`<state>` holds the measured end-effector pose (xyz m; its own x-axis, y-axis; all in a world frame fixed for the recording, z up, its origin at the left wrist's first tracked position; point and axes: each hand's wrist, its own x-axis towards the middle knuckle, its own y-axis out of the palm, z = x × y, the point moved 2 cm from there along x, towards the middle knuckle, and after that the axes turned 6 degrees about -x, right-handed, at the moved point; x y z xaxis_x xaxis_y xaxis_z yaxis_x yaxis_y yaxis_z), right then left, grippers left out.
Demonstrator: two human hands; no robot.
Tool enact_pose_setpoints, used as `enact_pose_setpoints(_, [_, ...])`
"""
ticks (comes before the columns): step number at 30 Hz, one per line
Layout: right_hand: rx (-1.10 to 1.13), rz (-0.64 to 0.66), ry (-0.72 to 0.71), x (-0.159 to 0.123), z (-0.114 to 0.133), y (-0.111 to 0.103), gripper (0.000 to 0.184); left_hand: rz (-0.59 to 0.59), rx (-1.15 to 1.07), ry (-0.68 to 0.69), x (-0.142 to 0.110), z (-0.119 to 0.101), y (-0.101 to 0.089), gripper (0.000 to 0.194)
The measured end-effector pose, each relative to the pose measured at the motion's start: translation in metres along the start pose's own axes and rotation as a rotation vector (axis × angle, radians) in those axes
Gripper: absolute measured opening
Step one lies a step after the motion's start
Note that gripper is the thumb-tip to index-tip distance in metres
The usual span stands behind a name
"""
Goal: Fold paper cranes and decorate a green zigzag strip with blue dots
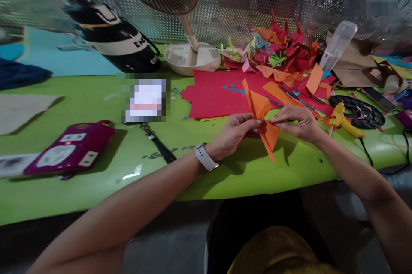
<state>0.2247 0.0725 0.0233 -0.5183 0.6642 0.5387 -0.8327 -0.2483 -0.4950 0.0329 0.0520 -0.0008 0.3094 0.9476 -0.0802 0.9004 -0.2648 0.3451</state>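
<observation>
Between my two hands is a folded piece of orange paper (271, 136), its pointed wings spread to both sides and a narrow strip running through it. My left hand (236, 132), with a pale watch band at the wrist, pinches the paper near its middle from the left. From the right, the thumb and fingers of my right hand (298, 123) close on the paper near its centre. Both hands are just above the green tabletop (193, 179). Behind them lie red paper sheets (209, 98) scattered with small blue bits.
A heap of folded paper pieces (283, 46) sits at the back, beside a fan (193, 57) and a black bottle (119, 42). On the right are a yellow glue gun (346, 121), a black round tray (370, 113) and a cutter (299, 99). A purple power strip (71, 149) lies left.
</observation>
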Motion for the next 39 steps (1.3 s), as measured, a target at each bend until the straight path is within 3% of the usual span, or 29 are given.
enact_pose_setpoints(17, [-0.069,-0.050,0.037,-0.0008,0.0004,0.0015,0.012,0.009,-0.014,0.026,0.0006,0.0033,-0.0035,0.022])
enact_pose_setpoints(25, [-0.043,-0.060,-0.024,-0.0007,0.0010,0.0028,0.013,0.009,0.013,0.027,0.0007,0.0037,-0.0053,0.023])
enact_pose_setpoints(31, [-0.055,0.035,-0.015,-0.0026,0.0003,0.0003,0.012,0.003,-0.004,0.021,0.0000,0.0022,-0.0020,0.021])
enact_pose_setpoints(39, [-0.026,0.092,-0.112,0.0006,-0.0008,-0.0035,0.011,-0.014,0.049,-0.012,-0.0016,0.0004,-0.0013,0.024])
